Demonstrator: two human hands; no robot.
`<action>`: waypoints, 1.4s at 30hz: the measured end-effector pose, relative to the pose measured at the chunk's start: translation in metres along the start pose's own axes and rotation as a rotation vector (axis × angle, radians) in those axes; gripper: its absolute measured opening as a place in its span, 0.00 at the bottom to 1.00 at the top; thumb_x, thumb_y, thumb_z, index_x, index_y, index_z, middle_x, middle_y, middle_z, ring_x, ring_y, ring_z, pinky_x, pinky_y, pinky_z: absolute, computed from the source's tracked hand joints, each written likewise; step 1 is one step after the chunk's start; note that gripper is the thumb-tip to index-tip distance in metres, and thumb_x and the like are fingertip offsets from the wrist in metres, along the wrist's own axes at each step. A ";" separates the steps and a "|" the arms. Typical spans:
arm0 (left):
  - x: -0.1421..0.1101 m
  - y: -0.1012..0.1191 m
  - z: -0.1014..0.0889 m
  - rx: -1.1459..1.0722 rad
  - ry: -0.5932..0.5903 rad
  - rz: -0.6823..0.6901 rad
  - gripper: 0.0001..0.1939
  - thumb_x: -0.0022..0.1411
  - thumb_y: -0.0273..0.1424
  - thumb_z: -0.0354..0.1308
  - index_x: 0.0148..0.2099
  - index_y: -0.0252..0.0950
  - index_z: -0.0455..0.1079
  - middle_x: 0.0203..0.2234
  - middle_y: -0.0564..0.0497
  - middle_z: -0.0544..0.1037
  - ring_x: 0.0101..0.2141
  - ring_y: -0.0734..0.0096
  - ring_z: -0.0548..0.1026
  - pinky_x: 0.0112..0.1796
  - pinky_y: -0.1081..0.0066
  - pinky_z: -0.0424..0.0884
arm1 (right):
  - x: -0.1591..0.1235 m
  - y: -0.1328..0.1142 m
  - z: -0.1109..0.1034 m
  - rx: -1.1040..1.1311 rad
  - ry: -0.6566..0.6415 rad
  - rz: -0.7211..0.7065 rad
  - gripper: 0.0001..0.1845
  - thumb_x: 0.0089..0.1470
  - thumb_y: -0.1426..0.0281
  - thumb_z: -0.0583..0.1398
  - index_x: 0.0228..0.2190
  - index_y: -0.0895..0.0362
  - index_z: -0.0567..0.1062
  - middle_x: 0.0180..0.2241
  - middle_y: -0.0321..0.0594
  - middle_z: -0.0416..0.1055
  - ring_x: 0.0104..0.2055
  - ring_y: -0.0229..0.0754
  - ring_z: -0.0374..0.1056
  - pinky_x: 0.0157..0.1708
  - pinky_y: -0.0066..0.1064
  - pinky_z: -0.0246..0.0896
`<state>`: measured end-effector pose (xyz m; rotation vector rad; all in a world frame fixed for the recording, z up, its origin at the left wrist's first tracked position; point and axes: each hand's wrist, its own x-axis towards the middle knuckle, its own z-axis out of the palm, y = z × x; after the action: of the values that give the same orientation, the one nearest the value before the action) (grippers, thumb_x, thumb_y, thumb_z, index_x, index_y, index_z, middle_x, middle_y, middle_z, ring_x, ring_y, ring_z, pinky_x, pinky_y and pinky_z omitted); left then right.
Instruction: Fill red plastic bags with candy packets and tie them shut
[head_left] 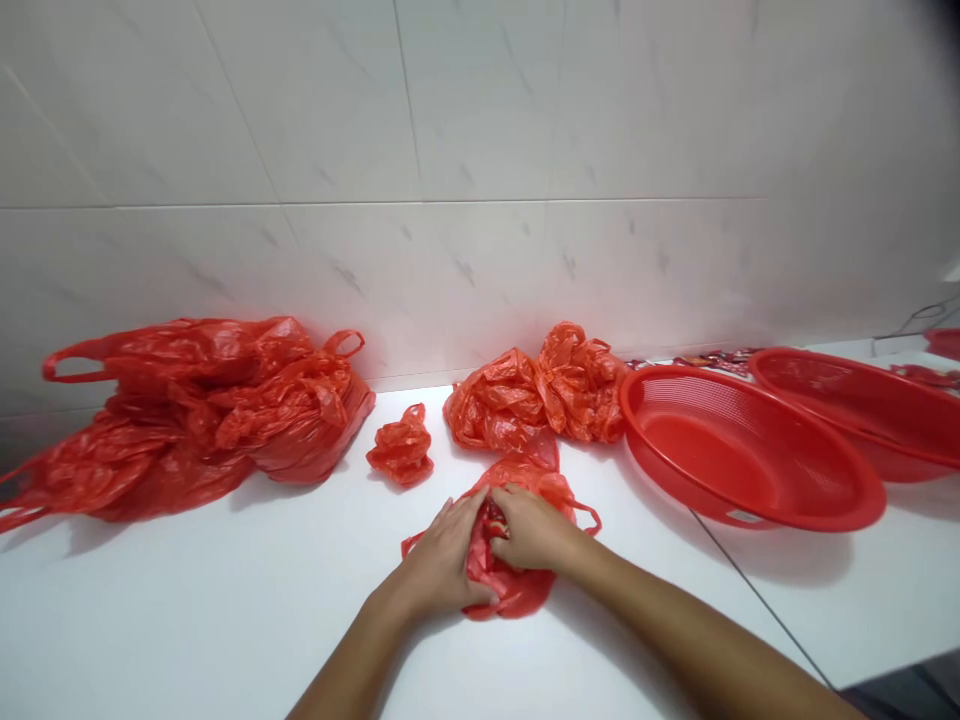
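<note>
A red plastic bag point(525, 598) with loop handles lies crumpled on the white table, its mouth open towards me. My left hand point(448, 558) holds the bag's left side, with the thumb at the near edge and the fingers at the far edge. Inside the mouth, the curled fingers of my right hand point(534, 527) reach in among small red and yellowish contents point(495, 522). What those fingers grip is partly hidden. Just behind this bag sit two bunched red plastic bags point(499, 400), touching each other. A small crumpled red bag point(401, 447) rests apart, to the left.
A large heap of red plastic bags point(217, 410) lies at the left against the tiled wall point(480, 280). On the right stand a red perforated basin point(720, 450) and a second red basin point(862, 400) behind it. Small red packets point(720, 360) lie along the wall. A seam crosses the table point(225, 620).
</note>
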<state>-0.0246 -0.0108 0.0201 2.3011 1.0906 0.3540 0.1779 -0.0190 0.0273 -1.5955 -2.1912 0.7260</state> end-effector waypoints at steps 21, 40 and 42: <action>0.002 -0.013 0.002 -0.020 -0.003 -0.074 0.63 0.45 0.28 0.72 0.79 0.52 0.49 0.75 0.46 0.58 0.74 0.33 0.52 0.72 0.35 0.46 | -0.128 0.127 -0.047 -0.676 0.559 0.405 0.30 0.67 0.69 0.51 0.67 0.68 0.66 0.60 0.62 0.73 0.59 0.63 0.72 0.59 0.56 0.63; 0.003 -0.021 -0.017 0.119 0.142 0.014 0.41 0.60 0.40 0.71 0.72 0.48 0.64 0.70 0.46 0.68 0.69 0.43 0.65 0.69 0.43 0.61 | -0.089 0.064 -0.068 -0.258 0.439 0.122 0.23 0.63 0.52 0.62 0.49 0.55 0.79 0.41 0.48 0.80 0.39 0.52 0.77 0.37 0.38 0.70; 0.003 -0.024 -0.022 0.167 0.247 -0.022 0.34 0.64 0.44 0.67 0.69 0.45 0.67 0.68 0.44 0.70 0.67 0.43 0.67 0.67 0.45 0.63 | -0.062 0.056 -0.067 -0.280 0.224 0.181 0.19 0.59 0.52 0.65 0.37 0.56 0.81 0.34 0.46 0.77 0.33 0.49 0.74 0.33 0.36 0.65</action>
<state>-0.0481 0.0118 0.0235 2.4364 1.3086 0.5705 0.2776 -0.0509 0.0514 -1.9269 -2.0737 0.2744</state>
